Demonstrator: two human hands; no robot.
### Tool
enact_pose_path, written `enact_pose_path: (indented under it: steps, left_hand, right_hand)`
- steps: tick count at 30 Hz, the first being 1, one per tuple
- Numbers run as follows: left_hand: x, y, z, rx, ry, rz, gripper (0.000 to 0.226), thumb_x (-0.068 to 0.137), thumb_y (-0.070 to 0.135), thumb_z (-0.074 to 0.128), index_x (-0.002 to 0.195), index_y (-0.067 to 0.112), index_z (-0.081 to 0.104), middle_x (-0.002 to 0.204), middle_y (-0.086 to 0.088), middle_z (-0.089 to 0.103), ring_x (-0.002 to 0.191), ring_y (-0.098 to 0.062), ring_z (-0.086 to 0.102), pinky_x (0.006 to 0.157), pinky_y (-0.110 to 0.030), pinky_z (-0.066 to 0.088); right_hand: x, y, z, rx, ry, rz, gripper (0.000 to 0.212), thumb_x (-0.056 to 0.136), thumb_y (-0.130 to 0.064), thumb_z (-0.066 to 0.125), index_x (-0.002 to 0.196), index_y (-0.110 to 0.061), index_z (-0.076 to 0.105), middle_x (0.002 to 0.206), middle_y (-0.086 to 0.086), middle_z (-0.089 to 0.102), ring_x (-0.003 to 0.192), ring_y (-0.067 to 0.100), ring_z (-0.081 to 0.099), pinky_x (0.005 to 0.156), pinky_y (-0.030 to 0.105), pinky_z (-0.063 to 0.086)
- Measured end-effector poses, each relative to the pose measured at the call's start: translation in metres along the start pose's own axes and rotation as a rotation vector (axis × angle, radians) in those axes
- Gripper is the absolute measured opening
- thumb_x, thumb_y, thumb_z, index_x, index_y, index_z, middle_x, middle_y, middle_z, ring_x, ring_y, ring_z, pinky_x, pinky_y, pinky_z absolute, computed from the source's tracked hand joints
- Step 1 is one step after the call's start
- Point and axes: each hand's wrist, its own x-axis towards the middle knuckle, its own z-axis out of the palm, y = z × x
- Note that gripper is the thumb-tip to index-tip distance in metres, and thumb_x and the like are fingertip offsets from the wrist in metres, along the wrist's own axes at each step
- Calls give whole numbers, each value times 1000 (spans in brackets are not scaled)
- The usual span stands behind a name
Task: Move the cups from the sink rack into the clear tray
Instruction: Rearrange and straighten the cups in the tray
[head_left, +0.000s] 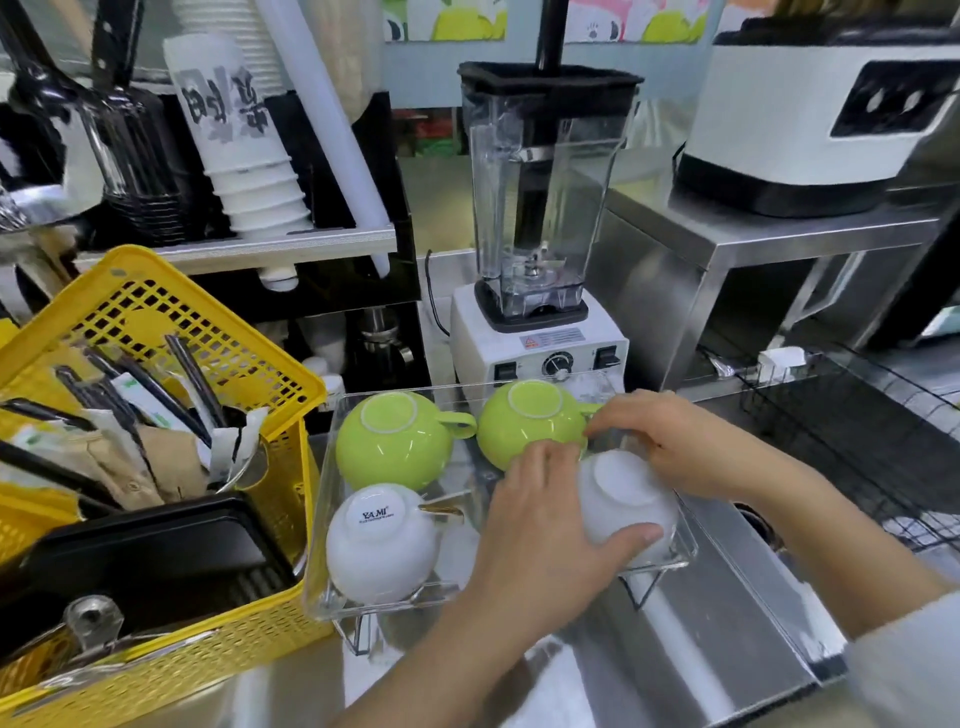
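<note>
A clear tray (318, 525) on short legs stands on the steel counter. Inside it, upside down, are two green cups, one at the back left (395, 441) and one at the back right (530, 421), and a white cup (379, 545) at the front left. A second white cup (626, 499), also upside down, is at the tray's front right. My left hand (540, 535) wraps this cup from the left, thumb on its near side. My right hand (670, 441) holds it from the far right, fingers by the green cup. The black wire sink rack (857, 431) on the right shows no cups.
A yellow basket (171, 457) with utensils and a black tray sits left of the clear tray. A blender (540, 234) stands just behind it. Stacked paper cups (244, 140) are on a shelf at the back left. A white machine (815, 114) sits on a steel stand at right.
</note>
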Motion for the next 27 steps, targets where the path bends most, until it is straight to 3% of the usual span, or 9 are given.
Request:
enact_pose_path:
  steps: [3,5,8,12,15,18,20,24,27]
  left_hand:
    - [6,12,19,120,44,-52,96,51,82,41,123,18,41,116,0,45,106,-21,44,91,-32,39]
    - [11,17,26,219,65,-85,98,44,87,35,111,17,50,102,1,54,90,-21,54,75,-30,47]
    - [15,21,29,232,117,-93,97,39,85,34,103,16,54,93,0,57,81,-22,57,66,-30,49]
    - [12,15,27,136,92,-85,92,42,76,45,111,16,51,102,-2,50,92,-25,50,80,-34,45]
    - [9,11,18,39,8,-107,94,47,70,48,124,18,39,117,-1,40,108,-23,40,93,-32,34]
    - [4,7,9,-24,-46,-112,88,61,48,73,132,20,30,127,2,34,118,-19,31,100,-27,25]
    - [0,2,5,-37,-49,-92,85,65,37,76,134,22,29,130,4,33,121,-17,29,100,-23,22]
    - [-3,-8,-9,-163,-48,-107,65,71,24,74,126,22,40,118,10,38,117,-9,36,88,-14,24]
    - [-6,-10,-15,-206,-60,-118,59,74,26,72,125,23,42,124,6,43,120,-12,39,97,-20,29]
  right_hand:
    - [-13,13,0,30,-66,57,66,67,14,38,117,-24,60,124,-3,60,117,18,51,98,35,39]
    - [-18,17,2,76,-63,67,71,65,15,39,120,-26,58,128,-4,59,118,18,52,92,26,41]
    - [-20,19,4,70,-39,78,70,66,13,44,121,-27,57,131,-6,57,120,16,51,93,24,40]
    - [-20,19,7,101,-3,113,60,73,9,49,122,-26,57,129,-6,58,118,13,51,90,15,34]
    - [-20,18,8,154,42,117,45,80,1,53,115,-25,62,118,-4,65,99,9,55,71,7,36]
    - [-21,16,9,233,62,125,33,80,-5,58,104,-26,68,104,0,70,74,-9,53,64,4,37]
    - [-20,17,10,260,73,121,26,79,-9,64,97,-26,71,95,-3,72,70,-15,52,63,2,38]
    - [-18,17,11,257,95,124,20,77,-9,69,92,-21,74,79,-10,69,68,-13,56,64,1,39]
    - [-17,17,11,219,90,123,17,77,-10,69,91,-19,74,80,-4,71,69,0,58,64,3,38]
